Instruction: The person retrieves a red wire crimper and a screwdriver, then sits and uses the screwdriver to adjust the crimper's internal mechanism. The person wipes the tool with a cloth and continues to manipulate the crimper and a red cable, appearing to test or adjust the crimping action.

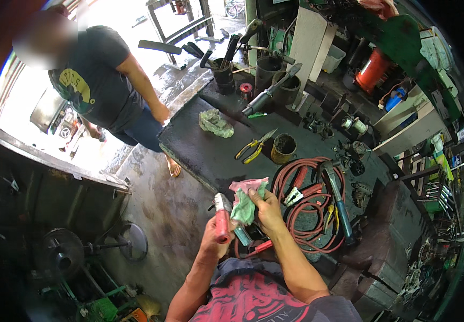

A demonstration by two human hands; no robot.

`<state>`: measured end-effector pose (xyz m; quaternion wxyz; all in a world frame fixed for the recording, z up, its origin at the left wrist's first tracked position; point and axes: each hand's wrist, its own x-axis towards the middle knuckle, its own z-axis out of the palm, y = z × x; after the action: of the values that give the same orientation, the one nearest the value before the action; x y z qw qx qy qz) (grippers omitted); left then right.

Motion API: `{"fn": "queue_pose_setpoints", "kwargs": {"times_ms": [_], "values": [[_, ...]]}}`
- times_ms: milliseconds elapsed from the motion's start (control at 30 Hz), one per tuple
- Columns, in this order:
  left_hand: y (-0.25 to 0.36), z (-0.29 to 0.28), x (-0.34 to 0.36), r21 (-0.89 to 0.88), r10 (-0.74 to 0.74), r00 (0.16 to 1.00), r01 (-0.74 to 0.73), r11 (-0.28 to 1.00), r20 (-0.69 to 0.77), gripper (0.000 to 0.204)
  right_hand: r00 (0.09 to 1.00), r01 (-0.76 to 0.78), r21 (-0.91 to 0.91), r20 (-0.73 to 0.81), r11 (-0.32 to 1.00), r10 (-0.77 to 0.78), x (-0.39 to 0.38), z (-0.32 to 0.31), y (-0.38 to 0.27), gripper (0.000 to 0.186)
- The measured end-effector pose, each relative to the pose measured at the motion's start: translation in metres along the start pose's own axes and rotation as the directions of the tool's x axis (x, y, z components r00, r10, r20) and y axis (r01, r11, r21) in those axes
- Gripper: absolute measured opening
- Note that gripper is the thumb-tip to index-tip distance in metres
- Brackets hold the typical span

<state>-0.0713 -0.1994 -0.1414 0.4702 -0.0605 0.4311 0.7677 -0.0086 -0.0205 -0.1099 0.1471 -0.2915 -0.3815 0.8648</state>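
The person's left hand [210, 240] is wrapped around a red-handled tool [222, 224], its metal head pointing away from the body, while the right hand [268, 212] pinches a bunched pink and green cloth [244, 209] between thumb and fingers. Both things are held in front of the torso, by the near left edge of the dark bench [189, 144]; the cloth lies just right of the tool's head, and whether they touch cannot be told. The step in hand looks like wiping the tool down. To do it well, the left grip should stay firm on the handle, leaving the head free, and the cloth should be folded into a thicker pad so the fingertips keep off edges. Working clear of the coiled red cable [288, 228] to the right would likely avoid snagging the loose cloth.
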Motion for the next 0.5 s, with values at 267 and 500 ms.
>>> {"fn": "queue_pose_setpoints", "kwargs": {"times_ms": [267, 500], "values": [[-0.020, 0.017, -0.046, -0.040, 0.140, 0.990, -0.139, 0.990, 0.033, 0.017, 0.886, 0.245, -0.833, -0.016, 0.496, -0.464, -0.027, 0.014, 0.017, 0.035], [-0.021, -0.007, -0.069, -0.004, 0.228, 0.974, -0.228, 0.974, -0.007, 0.019, 0.995, 0.093, -0.087, 0.055, 0.992, -0.089, -0.074, -0.005, 0.036, 0.020]]}}
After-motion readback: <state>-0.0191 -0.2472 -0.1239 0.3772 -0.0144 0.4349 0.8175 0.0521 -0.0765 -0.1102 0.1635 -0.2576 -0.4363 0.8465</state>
